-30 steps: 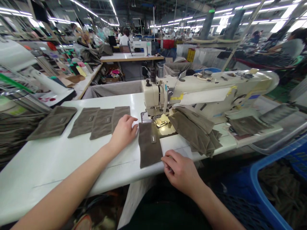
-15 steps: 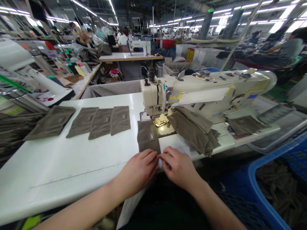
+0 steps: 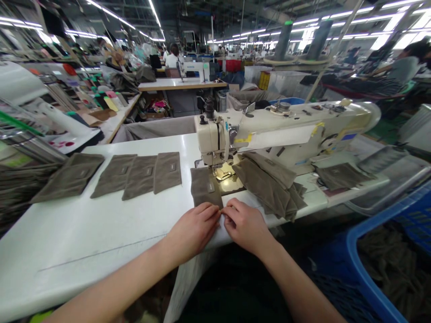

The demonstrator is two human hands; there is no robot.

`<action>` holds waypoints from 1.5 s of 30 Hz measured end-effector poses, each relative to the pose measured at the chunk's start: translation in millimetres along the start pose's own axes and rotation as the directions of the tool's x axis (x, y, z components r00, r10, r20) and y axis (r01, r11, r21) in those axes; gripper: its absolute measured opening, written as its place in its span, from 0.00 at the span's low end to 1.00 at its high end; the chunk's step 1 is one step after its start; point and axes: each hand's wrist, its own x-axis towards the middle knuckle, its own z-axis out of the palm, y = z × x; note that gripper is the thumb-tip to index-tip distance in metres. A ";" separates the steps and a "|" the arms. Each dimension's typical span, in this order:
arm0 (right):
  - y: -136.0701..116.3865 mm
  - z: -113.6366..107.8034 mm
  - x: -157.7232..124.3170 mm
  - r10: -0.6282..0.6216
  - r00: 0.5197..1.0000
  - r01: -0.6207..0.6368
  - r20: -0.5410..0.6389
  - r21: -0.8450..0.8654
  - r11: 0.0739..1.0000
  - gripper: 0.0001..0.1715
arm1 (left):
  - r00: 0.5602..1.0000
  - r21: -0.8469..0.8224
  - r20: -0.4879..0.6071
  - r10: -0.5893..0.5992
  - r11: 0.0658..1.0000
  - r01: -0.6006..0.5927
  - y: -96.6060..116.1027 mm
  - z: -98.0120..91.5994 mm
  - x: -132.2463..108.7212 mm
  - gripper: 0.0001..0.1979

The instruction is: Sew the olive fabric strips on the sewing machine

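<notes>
A grey-brown fabric piece (image 3: pixel 203 186) with a small label lies flat on the white table, its far right edge under the needle area of the sewing machine (image 3: pixel 215 134). My left hand (image 3: pixel 198 224) pinches the near right corner of this piece between thumb and fingers. Right against it, my right hand (image 3: pixel 245 226) is closed too, its fingertips meeting the left ones at the same corner. The fingers hide the corner itself. To the right of the needle, a stack of similar fabric pieces (image 3: pixel 269 181) rests against the machine bed.
Several labelled fabric pieces (image 3: pixel 139 177) lie in a row on the left of the table (image 3: pixel 101 224). A blue plastic basket (image 3: pixel 353 242) with more fabric stands at the lower right. Another fabric piece (image 3: pixel 338 175) sits at the table's right end. People work at machines behind.
Both hands and the held fabric corner have moved slightly forward, towards the machine. The piece has advanced a little under the needle area. The camera view has shifted slightly.
</notes>
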 end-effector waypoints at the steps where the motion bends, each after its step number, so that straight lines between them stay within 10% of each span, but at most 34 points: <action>1: 0.5 0.6 1.3 0.003 1.000 -0.003 0.002 -0.004 1.000 0.11 | 1.000 -0.004 0.000 -0.004 1.000 0.004 -1.4 -0.2 0.8 0.12; 45: -16.5 7.2 -17.9 0.088 0.996 -0.088 -0.015 -0.016 0.996 0.14 | 0.994 -0.003 -0.070 -0.084 0.996 0.084 -77.4 3.5 43.1 0.14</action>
